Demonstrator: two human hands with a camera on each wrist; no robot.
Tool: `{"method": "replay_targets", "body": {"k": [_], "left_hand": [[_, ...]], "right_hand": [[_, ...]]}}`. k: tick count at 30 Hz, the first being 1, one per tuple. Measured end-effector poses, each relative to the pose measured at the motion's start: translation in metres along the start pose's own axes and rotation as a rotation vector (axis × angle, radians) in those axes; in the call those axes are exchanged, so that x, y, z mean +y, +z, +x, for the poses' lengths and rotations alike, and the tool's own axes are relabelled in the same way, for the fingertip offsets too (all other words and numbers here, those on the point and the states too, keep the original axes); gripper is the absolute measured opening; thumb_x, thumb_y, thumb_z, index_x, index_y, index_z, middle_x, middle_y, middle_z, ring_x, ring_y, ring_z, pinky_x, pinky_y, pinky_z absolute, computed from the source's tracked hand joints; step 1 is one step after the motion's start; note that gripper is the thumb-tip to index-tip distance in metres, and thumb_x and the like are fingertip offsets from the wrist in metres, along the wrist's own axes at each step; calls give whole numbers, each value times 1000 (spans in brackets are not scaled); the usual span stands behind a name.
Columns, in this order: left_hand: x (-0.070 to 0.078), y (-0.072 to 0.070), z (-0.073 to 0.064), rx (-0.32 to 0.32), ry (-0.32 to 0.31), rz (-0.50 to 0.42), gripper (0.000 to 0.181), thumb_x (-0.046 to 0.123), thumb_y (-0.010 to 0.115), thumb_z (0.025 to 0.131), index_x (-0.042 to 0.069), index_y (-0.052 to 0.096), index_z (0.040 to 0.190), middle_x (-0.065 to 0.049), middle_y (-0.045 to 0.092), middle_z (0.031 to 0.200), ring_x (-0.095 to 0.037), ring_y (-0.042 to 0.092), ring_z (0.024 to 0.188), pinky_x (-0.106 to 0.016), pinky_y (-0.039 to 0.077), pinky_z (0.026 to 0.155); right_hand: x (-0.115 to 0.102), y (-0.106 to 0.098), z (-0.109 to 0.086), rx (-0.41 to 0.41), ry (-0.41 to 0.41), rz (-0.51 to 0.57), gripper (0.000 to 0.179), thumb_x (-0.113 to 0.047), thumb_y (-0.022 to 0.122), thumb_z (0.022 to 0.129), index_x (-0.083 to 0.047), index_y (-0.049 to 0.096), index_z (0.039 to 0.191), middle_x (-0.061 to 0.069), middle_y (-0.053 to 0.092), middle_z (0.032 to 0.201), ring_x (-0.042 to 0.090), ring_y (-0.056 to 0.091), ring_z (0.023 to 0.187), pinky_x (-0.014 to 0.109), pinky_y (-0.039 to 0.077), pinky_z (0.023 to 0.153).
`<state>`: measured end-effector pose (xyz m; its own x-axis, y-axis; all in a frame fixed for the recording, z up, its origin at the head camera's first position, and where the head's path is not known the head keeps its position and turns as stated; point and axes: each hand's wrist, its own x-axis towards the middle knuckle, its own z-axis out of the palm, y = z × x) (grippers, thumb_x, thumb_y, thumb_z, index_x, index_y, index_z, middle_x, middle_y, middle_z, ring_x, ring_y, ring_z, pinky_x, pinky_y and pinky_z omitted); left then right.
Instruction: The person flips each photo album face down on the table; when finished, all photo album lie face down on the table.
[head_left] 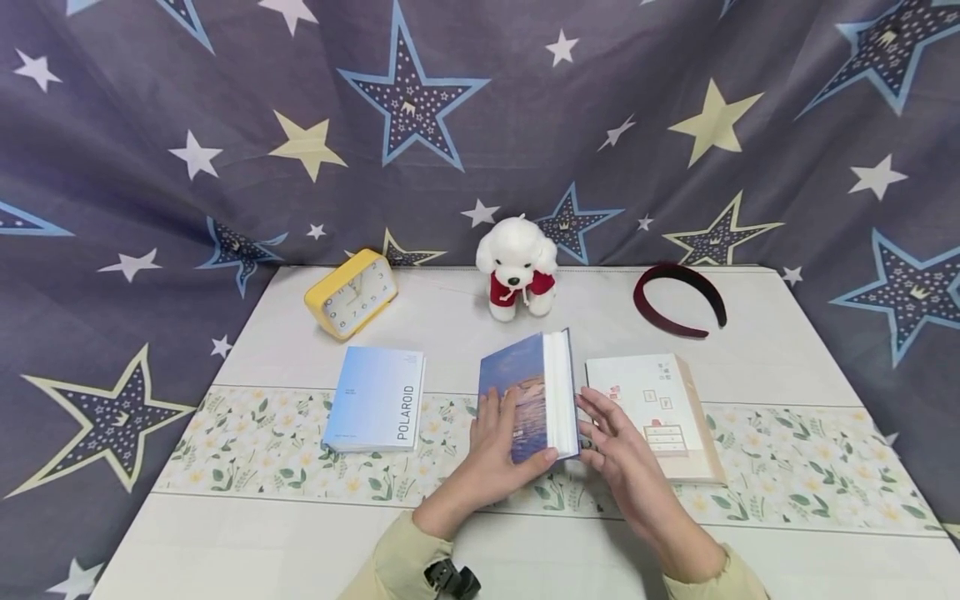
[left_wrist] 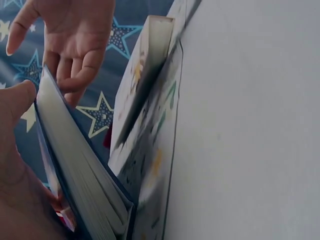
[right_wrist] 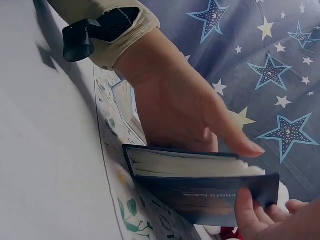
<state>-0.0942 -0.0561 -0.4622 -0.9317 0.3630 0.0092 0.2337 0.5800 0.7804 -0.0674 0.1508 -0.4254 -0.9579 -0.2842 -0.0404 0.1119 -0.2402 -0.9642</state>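
Observation:
A photo album [head_left: 512, 375] with a sea-and-sky cover stands tilted at the middle of the table, its white page edges facing up. My left hand [head_left: 491, 437] holds it, fingers spread on the front cover and thumb at the page edges. The fingertips of my right hand [head_left: 626, 454] touch the back cover, loosely bent and not wrapped round it. In the right wrist view the back cover [right_wrist: 210, 197] reads "PHOTO ALBUM". A white illustrated book [head_left: 630, 379] lies flat beside my right hand, which partly overlaps it in the head view.
Left of the album lies a blue box-like book [head_left: 371, 396] marked "POLAROID". Along the back are a yellow alarm clock [head_left: 352, 292], a white plush dog [head_left: 516, 250] in red and a dark red headband [head_left: 652, 308]. A starry cloth [head_left: 600, 50] hangs behind the table.

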Motion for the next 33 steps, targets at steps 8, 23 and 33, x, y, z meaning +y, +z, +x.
{"method": "replay_targets", "body": {"k": [8,23,33], "left_hand": [[7,-1,0,0,-48,-113,106,70,53,86,7,6,157,-34,-5,156,-52,-3,142,-73,10,106],[10,-7,3,-100,44,-566,122,72,60,80,7,-11,155,-19,-5,161,-37,2,147,-60,12,113],[12,-8,3,-89,-23,-756,99,36,69,85,25,3,158,-9,1,162,-29,1,148,-61,5,113]], "right_hand": [[3,2,-2,-170,-121,10,61,-5,37,99,1,13,155,23,14,159,18,39,134,30,44,101],[7,4,1,-358,-178,-103,59,1,38,100,-6,20,156,12,15,162,14,25,144,26,33,109],[11,3,3,-393,-218,-245,65,1,47,99,-9,20,156,8,12,163,14,19,146,34,33,111]]}}
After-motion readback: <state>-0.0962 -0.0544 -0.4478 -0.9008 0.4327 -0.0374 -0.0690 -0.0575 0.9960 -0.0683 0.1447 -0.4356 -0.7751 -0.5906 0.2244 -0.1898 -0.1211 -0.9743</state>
